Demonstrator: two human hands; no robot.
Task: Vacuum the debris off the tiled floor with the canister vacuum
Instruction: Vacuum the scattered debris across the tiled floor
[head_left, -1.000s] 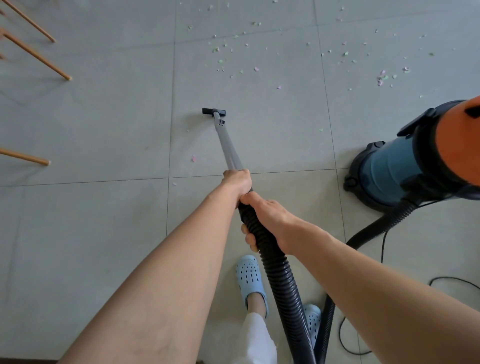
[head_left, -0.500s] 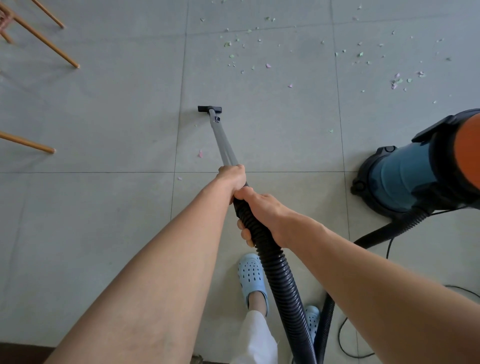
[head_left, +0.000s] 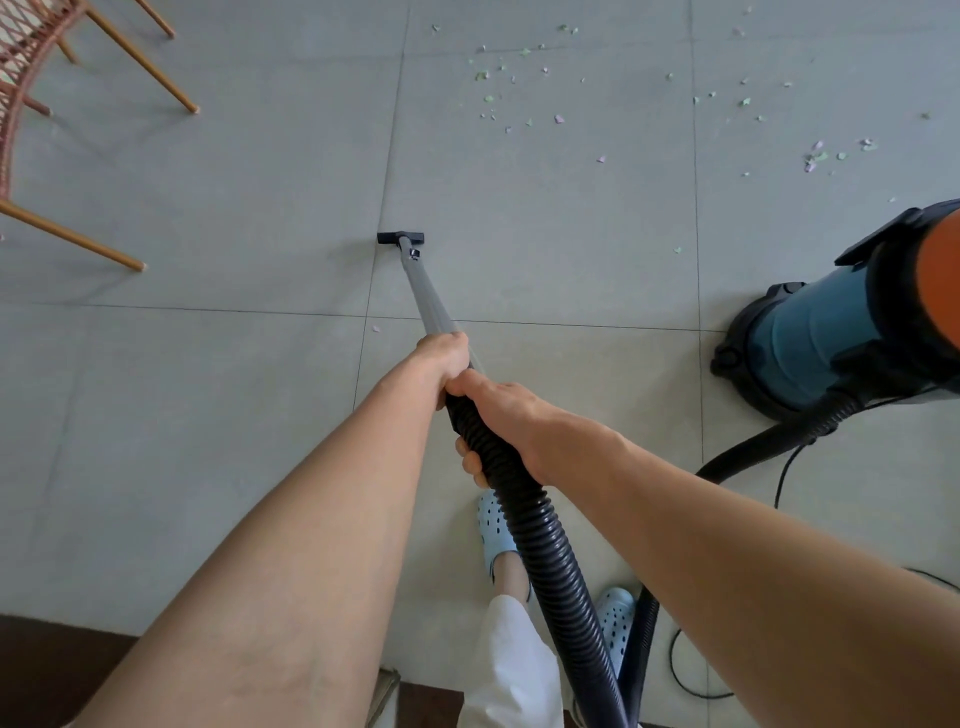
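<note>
Chair legs (head_left: 156, 67) now further into view over grey tiled floor (head_left: 234, 415), both hands' grip around wand (head_left: 426, 296) and hose (head_left: 540, 530).

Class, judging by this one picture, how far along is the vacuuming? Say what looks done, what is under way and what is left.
Done: the grey tiles nearest the person look mostly free of bits. Under way: the left hand grips the grey metal wand, the right hand the black ribbed hose, with the black floor nozzle on the floor. Left: green and lilac scraps beyond the nozzle, and one scrap near the left hand.
</note>
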